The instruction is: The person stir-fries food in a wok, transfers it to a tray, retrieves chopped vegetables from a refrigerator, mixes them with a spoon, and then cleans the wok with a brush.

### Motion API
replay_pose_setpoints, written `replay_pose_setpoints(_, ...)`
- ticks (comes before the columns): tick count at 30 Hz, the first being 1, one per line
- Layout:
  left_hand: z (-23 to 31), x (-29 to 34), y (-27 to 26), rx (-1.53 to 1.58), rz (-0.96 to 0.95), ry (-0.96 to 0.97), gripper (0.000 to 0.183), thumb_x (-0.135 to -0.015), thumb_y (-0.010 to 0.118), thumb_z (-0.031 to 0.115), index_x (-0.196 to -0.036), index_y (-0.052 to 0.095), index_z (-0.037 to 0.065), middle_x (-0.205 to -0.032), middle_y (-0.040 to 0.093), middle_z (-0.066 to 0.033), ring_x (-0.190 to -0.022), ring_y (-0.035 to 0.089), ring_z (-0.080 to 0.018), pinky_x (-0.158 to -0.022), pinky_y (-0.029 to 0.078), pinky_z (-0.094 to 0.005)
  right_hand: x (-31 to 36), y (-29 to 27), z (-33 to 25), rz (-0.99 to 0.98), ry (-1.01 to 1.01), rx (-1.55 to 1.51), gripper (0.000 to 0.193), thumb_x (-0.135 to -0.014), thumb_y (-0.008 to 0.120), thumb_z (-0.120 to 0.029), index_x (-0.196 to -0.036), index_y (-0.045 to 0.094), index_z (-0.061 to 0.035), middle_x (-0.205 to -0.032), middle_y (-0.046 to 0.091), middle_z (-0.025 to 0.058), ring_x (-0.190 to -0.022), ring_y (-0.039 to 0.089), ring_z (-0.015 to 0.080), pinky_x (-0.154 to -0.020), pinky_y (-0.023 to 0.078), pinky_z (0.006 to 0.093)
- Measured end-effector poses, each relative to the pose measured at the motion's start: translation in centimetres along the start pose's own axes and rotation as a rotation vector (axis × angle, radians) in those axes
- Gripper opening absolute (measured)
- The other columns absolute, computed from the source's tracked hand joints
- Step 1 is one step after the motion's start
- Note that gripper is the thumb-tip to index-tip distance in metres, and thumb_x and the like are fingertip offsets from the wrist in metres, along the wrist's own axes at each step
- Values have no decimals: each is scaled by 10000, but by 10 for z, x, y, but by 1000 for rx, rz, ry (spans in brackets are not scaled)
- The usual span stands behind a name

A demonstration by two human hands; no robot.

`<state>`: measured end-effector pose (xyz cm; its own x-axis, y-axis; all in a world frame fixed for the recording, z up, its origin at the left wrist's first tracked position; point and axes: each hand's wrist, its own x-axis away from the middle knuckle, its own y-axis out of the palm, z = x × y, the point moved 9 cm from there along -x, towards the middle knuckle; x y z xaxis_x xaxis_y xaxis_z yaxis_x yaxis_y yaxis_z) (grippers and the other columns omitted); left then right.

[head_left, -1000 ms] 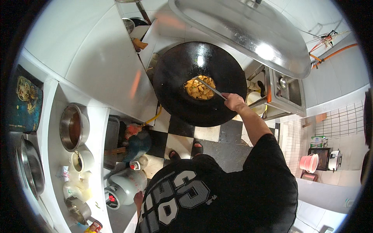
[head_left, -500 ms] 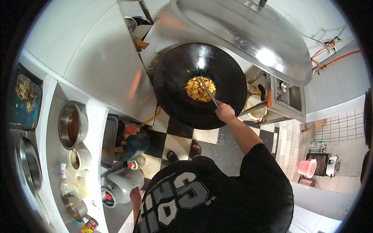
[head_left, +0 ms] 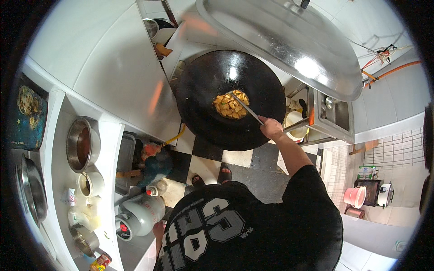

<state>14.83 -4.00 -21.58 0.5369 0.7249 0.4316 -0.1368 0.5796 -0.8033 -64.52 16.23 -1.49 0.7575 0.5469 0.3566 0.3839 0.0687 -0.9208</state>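
A large black wok [head_left: 230, 131] stands in front of me with browned, sliced food [head_left: 231, 106] at its bottom. My right hand [head_left: 271, 128] reaches over the wok's right side, its fingers closed round the handle of a long metal wok spatula [head_left: 249, 111]. The spatula slants down to the left, and its far end rests among the food, partly hidden. Low at my left side hangs my left hand [head_left: 158, 228], near the grey gas cylinder [head_left: 143, 213]. My shirt partly covers it, and its fingers are too unclear to read.
A big metal lid [head_left: 289, 45] leans above the wok's far right. White buckets [head_left: 296, 125] and a steel sink stand [head_left: 337, 115] are at the right. Left, shelves hold a metal pot [head_left: 83, 144], a white container [head_left: 90, 184] and jars. A yellow hose [head_left: 175, 135] runs near the wok.
My right hand has moved slightly right and up, the spatula lying flatter across the wok. The food has shifted a little. My left hand has turned and is less visible.
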Motion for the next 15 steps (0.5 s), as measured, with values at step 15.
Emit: replay_pose_setpoints(15, 19, -32, -13, -294, 88, 161, 133, -896, 589, 211, -863, 653, 99, -744, 617, -65, -673, 608, -254, -601, 495, -391, 19, 60, 4, 5, -221, 353, 535, -870, 520, -169, -1386, 432, -275, -1025, 592, 149, -900, 654, 292, -753, 541, 397)
